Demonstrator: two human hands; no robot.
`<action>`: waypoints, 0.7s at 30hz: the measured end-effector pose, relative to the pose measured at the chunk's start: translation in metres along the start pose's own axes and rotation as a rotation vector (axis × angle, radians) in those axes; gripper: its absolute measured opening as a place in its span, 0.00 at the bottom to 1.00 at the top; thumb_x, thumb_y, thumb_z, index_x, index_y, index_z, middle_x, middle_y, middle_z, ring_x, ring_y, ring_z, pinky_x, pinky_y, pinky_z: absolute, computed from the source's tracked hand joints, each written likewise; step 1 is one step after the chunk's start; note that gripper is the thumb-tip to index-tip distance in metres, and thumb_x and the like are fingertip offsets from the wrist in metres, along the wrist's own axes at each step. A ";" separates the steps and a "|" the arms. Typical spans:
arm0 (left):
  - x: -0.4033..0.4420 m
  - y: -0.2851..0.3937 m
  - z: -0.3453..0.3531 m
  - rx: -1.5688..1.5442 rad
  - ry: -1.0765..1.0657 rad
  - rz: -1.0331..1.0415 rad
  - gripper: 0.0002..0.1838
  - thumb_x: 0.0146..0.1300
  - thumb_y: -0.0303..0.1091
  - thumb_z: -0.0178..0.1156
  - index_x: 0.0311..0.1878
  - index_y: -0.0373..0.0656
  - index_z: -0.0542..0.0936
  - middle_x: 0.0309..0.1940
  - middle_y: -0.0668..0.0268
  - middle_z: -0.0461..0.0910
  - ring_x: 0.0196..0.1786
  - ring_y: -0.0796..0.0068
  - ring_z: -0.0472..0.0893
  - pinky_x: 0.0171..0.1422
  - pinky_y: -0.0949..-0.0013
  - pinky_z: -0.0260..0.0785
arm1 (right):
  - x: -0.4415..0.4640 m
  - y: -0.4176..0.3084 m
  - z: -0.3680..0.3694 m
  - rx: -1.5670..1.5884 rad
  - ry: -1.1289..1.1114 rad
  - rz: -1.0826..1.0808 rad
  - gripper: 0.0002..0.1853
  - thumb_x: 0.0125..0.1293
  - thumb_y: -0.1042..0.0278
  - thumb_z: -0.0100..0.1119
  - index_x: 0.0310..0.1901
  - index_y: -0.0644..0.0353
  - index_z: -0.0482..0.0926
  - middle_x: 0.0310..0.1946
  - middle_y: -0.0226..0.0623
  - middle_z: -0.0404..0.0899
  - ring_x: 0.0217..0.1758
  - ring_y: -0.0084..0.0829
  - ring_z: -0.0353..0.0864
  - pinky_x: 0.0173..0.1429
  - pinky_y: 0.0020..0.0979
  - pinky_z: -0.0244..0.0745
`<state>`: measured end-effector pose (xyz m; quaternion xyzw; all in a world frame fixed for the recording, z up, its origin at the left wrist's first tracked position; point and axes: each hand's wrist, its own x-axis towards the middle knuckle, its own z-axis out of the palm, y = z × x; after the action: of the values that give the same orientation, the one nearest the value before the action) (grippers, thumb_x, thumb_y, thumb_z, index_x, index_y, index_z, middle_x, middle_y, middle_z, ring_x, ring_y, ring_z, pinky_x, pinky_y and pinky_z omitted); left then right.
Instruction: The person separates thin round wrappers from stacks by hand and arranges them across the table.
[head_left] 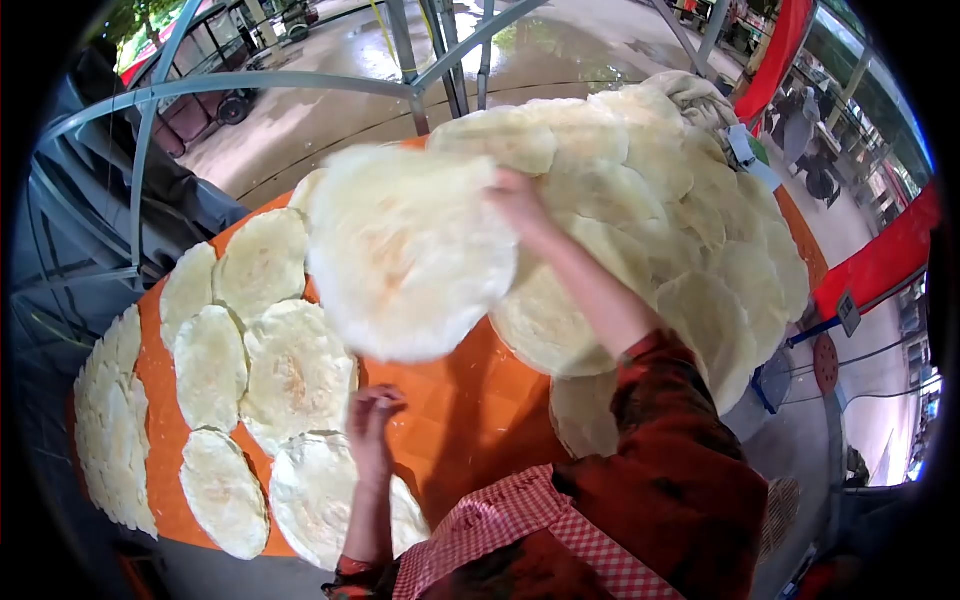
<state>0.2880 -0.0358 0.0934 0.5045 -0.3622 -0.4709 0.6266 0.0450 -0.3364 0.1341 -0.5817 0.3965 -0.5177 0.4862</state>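
My right hand (517, 203) grips a large, round, pale flatbread (410, 260) by its right edge. The sheet hangs raised over the orange table cover (455, 405), slightly blurred, with light brown marks in its middle. Lower down, my left hand (374, 408) hovers over the cover with fingers loosely bent and nothing visible in them. It is nearest to a flatbread (298, 375) on its left and another flatbread (315, 495) below, partly hidden by my forearm.
Many overlapping flatbreads (700, 210) spread across the right side. Single ones lie on the left, beside a dense row of flatbreads (108, 430) at the far left edge. Metal frame bars (270, 84) rise behind the table. A crumpled cloth (695, 98) sits at the back right.
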 end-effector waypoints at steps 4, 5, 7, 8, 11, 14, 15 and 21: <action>0.001 -0.126 -0.012 0.608 -0.036 0.182 0.06 0.58 0.22 0.60 0.39 0.40 0.75 0.40 0.60 0.78 0.43 0.67 0.78 0.50 0.68 0.72 | 0.015 0.105 -0.141 -0.436 0.214 0.051 0.15 0.57 0.78 0.56 0.47 0.61 0.80 0.36 0.28 0.82 0.36 0.23 0.79 0.43 0.29 0.76; 0.003 -0.139 -0.015 0.879 -0.077 0.344 0.08 0.56 0.21 0.61 0.38 0.40 0.75 0.38 0.58 0.77 0.42 0.63 0.78 0.52 0.66 0.71 | 0.019 0.142 -0.172 -0.675 0.226 0.062 0.15 0.56 0.78 0.56 0.46 0.60 0.80 0.35 0.28 0.82 0.35 0.24 0.79 0.43 0.29 0.75; 0.006 -0.146 -0.009 1.107 -0.105 0.501 0.09 0.51 0.24 0.61 0.37 0.42 0.76 0.39 0.55 0.74 0.44 0.53 0.74 0.52 0.56 0.68 | -0.015 0.146 -0.169 -1.256 0.547 -0.122 0.10 0.51 0.77 0.60 0.38 0.62 0.80 0.27 0.31 0.77 0.34 0.28 0.79 0.41 0.29 0.76; 0.004 -0.150 -0.006 1.160 -0.102 0.492 0.09 0.50 0.25 0.62 0.37 0.43 0.76 0.40 0.55 0.74 0.44 0.51 0.73 0.51 0.55 0.68 | -0.017 0.158 -0.157 -1.154 0.555 -0.206 0.09 0.52 0.77 0.60 0.37 0.62 0.80 0.27 0.31 0.78 0.34 0.28 0.79 0.41 0.29 0.76; 0.011 -0.162 -0.002 1.229 -0.074 0.470 0.10 0.48 0.28 0.61 0.37 0.44 0.77 0.44 0.56 0.73 0.44 0.50 0.72 0.46 0.54 0.68 | -0.001 0.194 -0.095 -0.630 0.340 -0.182 0.07 0.54 0.77 0.62 0.36 0.63 0.78 0.29 0.31 0.78 0.34 0.26 0.80 0.40 0.29 0.77; 0.014 -0.159 0.001 1.274 -0.079 0.432 0.10 0.48 0.28 0.61 0.36 0.44 0.77 0.44 0.55 0.72 0.44 0.51 0.72 0.46 0.53 0.68 | 0.038 0.177 0.026 0.084 -0.081 0.378 0.10 0.63 0.71 0.61 0.42 0.67 0.78 0.34 0.35 0.79 0.37 0.27 0.81 0.40 0.28 0.80; 0.014 -0.158 0.002 1.284 -0.091 0.414 0.10 0.48 0.28 0.61 0.36 0.43 0.76 0.44 0.55 0.72 0.44 0.50 0.72 0.46 0.53 0.68 | 0.055 0.185 0.069 0.211 0.048 0.398 0.11 0.55 0.71 0.67 0.36 0.66 0.76 0.32 0.34 0.78 0.30 0.26 0.79 0.30 0.27 0.75; 0.019 -0.160 0.002 1.308 -0.124 0.373 0.10 0.49 0.30 0.62 0.37 0.43 0.77 0.46 0.54 0.72 0.45 0.50 0.72 0.47 0.51 0.67 | 0.149 0.214 0.192 0.184 0.217 0.742 0.27 0.48 0.67 0.73 0.49 0.71 0.75 0.45 0.44 0.79 0.46 0.37 0.80 0.49 0.35 0.77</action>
<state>0.2557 -0.0621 -0.0624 0.6806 -0.6883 -0.0673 0.2418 0.2663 -0.4960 -0.0409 -0.2950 0.5809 -0.3986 0.6455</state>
